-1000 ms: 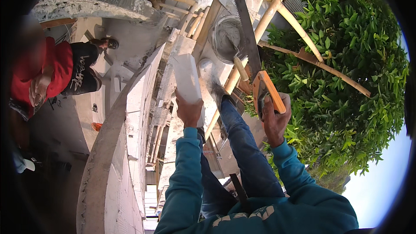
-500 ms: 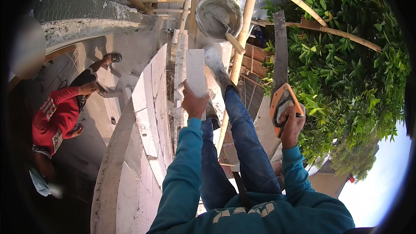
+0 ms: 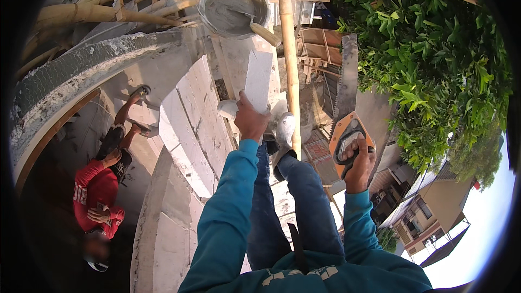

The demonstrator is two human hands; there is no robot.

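My left hand [image 3: 252,118] is closed round the near end of a pale grey block [image 3: 259,80], a long slab held out over the boards. My right hand [image 3: 358,163] grips the orange and black handle of a hand saw [image 3: 348,76], whose toothed blade points away from me. Beyond the block stands a round bucket [image 3: 203,2] of wet grey mortar [image 3: 233,10]. A trowel with a wooden handle [image 3: 265,34] rests in it. The saw and the block are well apart.
A pale block wall [image 3: 190,125] runs along my left. An upright bamboo pole [image 3: 288,59] stands between block and saw. Leafy branches [image 3: 423,65] fill the right. Below left, a person in a red shirt [image 3: 100,190] is on a lower floor. My boots stand on a narrow, dusty ledge.
My view has shifted, so the bucket and pole now appear further left. The block tilts more to the right. Both hands keep their hold. The person in red has changed posture.
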